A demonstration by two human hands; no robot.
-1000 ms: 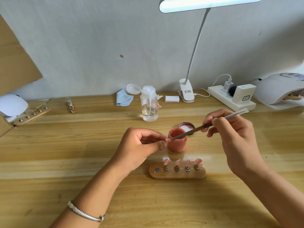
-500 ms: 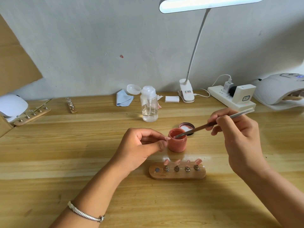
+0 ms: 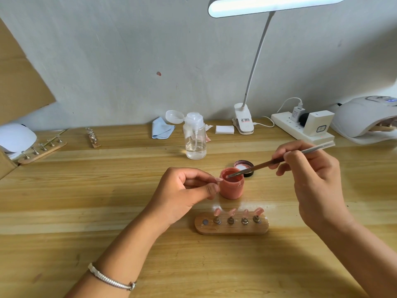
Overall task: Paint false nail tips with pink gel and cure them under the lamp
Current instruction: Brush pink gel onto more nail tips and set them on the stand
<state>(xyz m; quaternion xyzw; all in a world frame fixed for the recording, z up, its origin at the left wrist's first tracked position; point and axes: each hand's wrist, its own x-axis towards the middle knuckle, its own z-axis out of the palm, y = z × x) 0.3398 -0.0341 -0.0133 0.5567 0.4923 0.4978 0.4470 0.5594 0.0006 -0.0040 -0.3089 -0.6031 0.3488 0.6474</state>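
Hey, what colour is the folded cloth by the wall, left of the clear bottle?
Light blue; the cloth shows best in the head view.

Legible text: none can be read.

Printed surfaces noted, positions taken on the table:
- Sticker (image 3: 245, 120) on the desk lamp clip (image 3: 242, 112), 1 o'clock: red and dark print lines, characters too small to read.
- Charger (image 3: 296, 114) plugged into the power strip (image 3: 283, 123), 2 o'clock: small grey print block on its face, unreadable.
- White cube adapter (image 3: 318, 122) on the same strip, at 3 o'clock of the charger: dark rounded-rectangle mark on its front face, with tiny markings inside that cannot be read.
- Curing lamp (image 3: 361, 117), 2 to 3 o'clock at the far right: blue-lit panel (image 3: 386, 100) on top, digits not distinguishable.
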